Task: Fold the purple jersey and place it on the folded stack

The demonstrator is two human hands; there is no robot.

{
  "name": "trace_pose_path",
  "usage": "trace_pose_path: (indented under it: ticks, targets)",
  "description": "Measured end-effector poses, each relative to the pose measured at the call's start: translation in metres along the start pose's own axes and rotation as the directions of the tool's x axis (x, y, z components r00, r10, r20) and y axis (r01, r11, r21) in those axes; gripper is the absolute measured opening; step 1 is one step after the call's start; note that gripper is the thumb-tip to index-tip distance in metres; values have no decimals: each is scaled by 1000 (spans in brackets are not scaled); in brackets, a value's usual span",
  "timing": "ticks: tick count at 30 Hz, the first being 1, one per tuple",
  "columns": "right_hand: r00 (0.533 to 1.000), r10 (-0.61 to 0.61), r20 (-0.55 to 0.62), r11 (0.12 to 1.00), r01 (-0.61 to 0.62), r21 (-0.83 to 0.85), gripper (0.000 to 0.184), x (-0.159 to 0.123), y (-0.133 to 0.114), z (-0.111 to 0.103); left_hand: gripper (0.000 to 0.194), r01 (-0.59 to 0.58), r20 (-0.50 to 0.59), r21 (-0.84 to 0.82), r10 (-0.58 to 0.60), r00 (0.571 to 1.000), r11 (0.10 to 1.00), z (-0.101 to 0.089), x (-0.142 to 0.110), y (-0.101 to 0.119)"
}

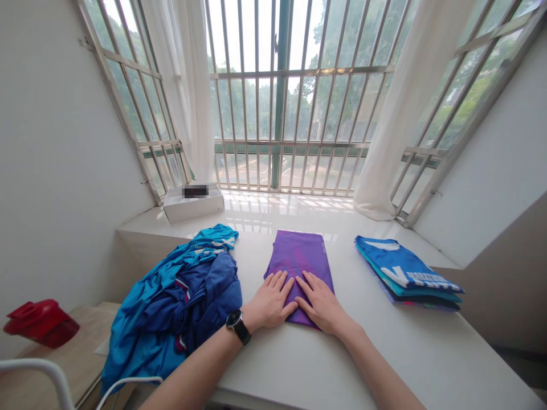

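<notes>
In the head view, I have the left hand [270, 302] and right hand [318, 302] palms down on the folded purple cloth [301, 250] at the centre of the frame, fingers [280, 279] a little spread and gripping nothing. The cloth lies on the white surface [273, 376], its far edge showing above the fingertips. To its right I see a broad bare stretch up to the folded stack of clothes [405, 267] at right, which sits close to the surface's edge; that edge slants towards the lower right corner. Room is tighter left of centre: a heap of blue clothes [188, 302] lies near the left wrist and hides the surface's left edge. Beyond, a white box [194, 210] sits on the windowsill [282, 210], and bars [280, 108] block the far side. A red cap [43, 323] shows at lower left.
</notes>
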State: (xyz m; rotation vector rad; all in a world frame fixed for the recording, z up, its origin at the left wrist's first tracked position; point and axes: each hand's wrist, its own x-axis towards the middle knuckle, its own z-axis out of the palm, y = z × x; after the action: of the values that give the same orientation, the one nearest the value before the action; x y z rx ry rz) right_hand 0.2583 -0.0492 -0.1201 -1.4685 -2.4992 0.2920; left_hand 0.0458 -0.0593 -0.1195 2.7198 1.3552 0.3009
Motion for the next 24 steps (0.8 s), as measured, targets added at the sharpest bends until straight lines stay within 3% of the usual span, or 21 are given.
trace_pose_path:
  ticks: [12,19,24]
  targets:
    - [992,67,108,992,-54,-118,69,-14,-13,-4,79,-6,62,-25,7,998,1000,-6,-7,5]
    - [986,138,93,985,-126,-121,72,-43,-31,-2,92,-89,95,-58,94,991,994,-4,-24,11]
    - [962,269,54,957,-261,-130,76,-56,-49,3,92,-174,145,-101,188,971,980,-16,-24,4]
